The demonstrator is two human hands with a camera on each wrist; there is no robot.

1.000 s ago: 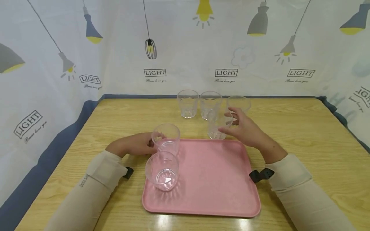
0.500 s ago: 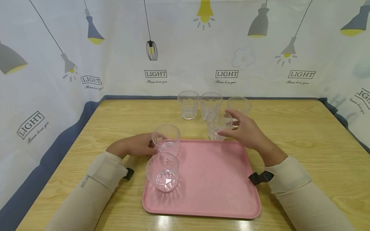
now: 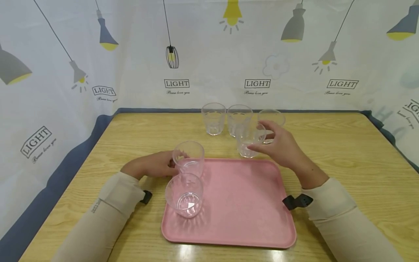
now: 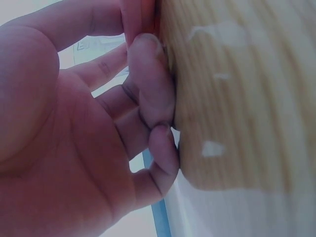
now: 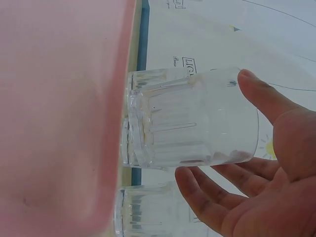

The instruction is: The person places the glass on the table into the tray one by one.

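A pink tray lies on the wooden table. My left hand grips the tray's left edge near the far corner; in the left wrist view the fingers curl at the pink edge, close to the table. Two clear cups stand upright on the tray's left side, a far cup and a near cup. Just beyond the tray's far rim, my right hand holds another clear cup, thumb on one side and fingers on the other. Whether this cup's base touches the table is unclear.
Behind the held cup stand three more clear cups: a left one, a middle one and a right one, partly hidden by my hand. A white curtain printed with lamps borders the table.
The right hand and its cup have shifted slightly right and away from the tray over the last half second. My left hand, the tray and the other cups stay put.
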